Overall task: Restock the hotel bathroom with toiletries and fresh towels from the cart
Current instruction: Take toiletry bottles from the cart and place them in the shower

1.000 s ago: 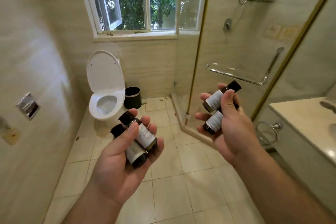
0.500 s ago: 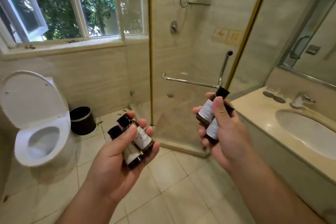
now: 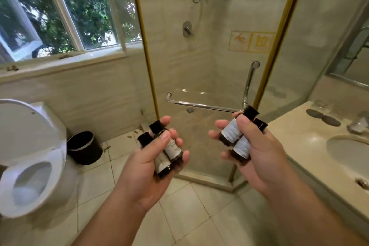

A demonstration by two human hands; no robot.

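My left hand (image 3: 143,168) grips two small dark toiletry bottles (image 3: 169,152) with black caps and pale labels, held palm up at centre frame. My right hand (image 3: 257,156) holds two more of the same dark bottles (image 3: 232,132), thumb pressed over them, caps pointing up and right. Both hands hover over the tiled floor in front of the glass shower door (image 3: 199,78). The beige vanity counter (image 3: 295,136) with its oval sink (image 3: 351,152) lies just right of my right hand. No towels or cart are in view.
A white toilet (image 3: 30,166) with raised lid stands at the left, a black waste bin (image 3: 83,148) beside it. A chrome towel bar (image 3: 199,105) crosses the shower door. Two dark coasters (image 3: 323,118) and a tap (image 3: 359,124) sit on the counter. A mirror hangs upper right.
The view has swung right and moved closer to the shower and vanity; the toilet has slid to the left edge. Both hands keep their bottles, held slightly closer together.
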